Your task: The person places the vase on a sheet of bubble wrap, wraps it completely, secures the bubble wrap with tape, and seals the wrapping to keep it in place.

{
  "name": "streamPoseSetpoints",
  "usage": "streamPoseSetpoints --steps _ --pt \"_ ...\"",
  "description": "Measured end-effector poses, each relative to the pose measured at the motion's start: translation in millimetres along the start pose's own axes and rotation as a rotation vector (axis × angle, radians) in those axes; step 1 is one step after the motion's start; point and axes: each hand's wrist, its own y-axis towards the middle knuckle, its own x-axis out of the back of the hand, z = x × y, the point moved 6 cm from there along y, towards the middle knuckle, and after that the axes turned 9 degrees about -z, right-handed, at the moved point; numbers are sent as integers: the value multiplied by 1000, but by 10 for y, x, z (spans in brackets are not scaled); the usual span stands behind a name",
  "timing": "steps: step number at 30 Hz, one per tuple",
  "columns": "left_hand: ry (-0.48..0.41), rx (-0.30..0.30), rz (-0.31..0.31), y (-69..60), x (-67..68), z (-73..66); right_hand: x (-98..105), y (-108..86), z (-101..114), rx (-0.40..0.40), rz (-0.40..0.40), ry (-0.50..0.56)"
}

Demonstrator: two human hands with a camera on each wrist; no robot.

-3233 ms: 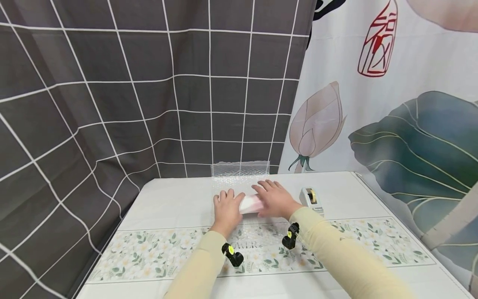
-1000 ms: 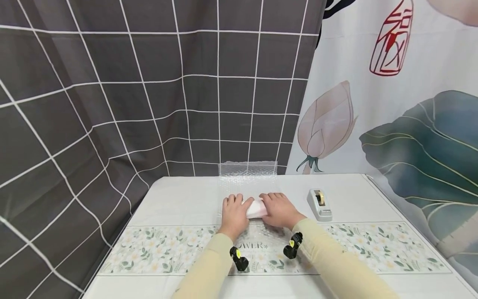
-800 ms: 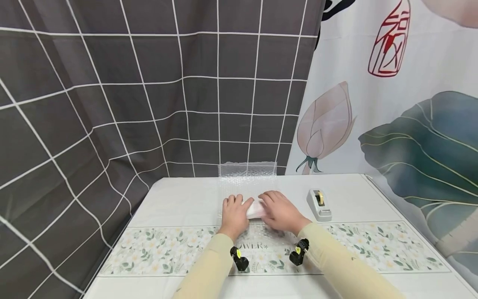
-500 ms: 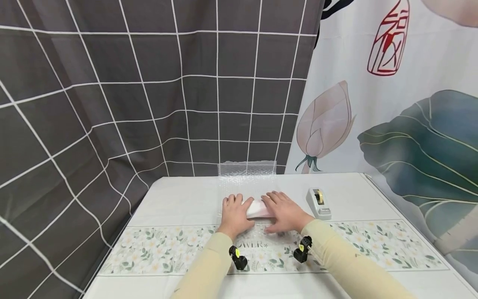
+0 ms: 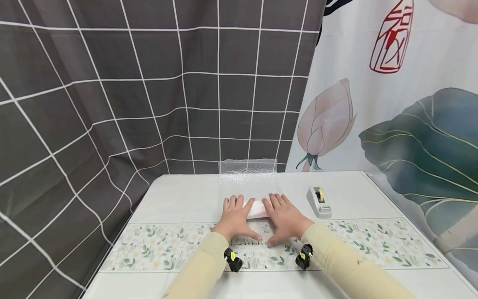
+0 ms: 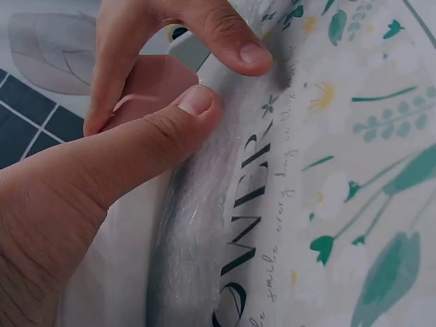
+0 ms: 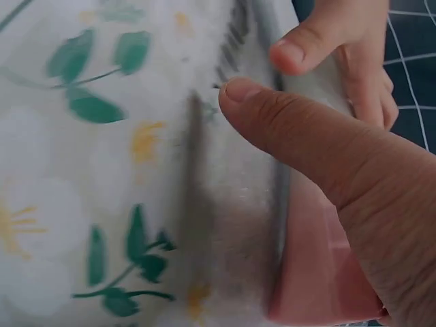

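Observation:
A pink-and-white, smooth object [image 5: 256, 210] lies crosswise on a sheet of clear bubble wrap [image 5: 248, 182]. My left hand [image 5: 234, 218] rests over its white left part, fingers spread and pointing away. Over the pink right part [image 7: 317, 266] lies my right hand [image 5: 284, 219], its fingers also stretched out. Both thumbs reach toward me, tips close together over the bubble wrap's near part [image 6: 194, 218]. Whether the thumbs touch the wrap, I cannot tell. The hands hide both ends of the object, so its exact kind is unclear.
To the right stands a white tape dispenser [image 5: 319, 202] with a yellowish roll. A white tablecloth with a floral band [image 5: 168, 245] covers the table. The wrap's far end rises against the dark grid curtain [image 5: 194, 95] behind the table's back edge.
The right hand first shifted along the object, then spread its fingers and stretched its thumb toward me. The left thumb has since left the object's side and reaches nearer too. The dispenser stays put.

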Motion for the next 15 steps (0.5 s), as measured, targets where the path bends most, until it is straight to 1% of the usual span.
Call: streamPoseSetpoints --steps 5,7,10,13,15 --pt "3 -6 29 -36 -12 -9 -55 -41 39 12 -10 -82" --pt "-10 -5 27 -51 -21 -13 -69 -54 49 12 -13 -101" --pt "-23 -1 39 -78 19 -41 -73 -67 60 14 -20 -119" --pt "-38 -3 38 -91 45 -57 -54 -64 70 20 -29 -117" --pt "-45 -4 37 -94 40 -57 -39 -57 69 22 -32 -111"
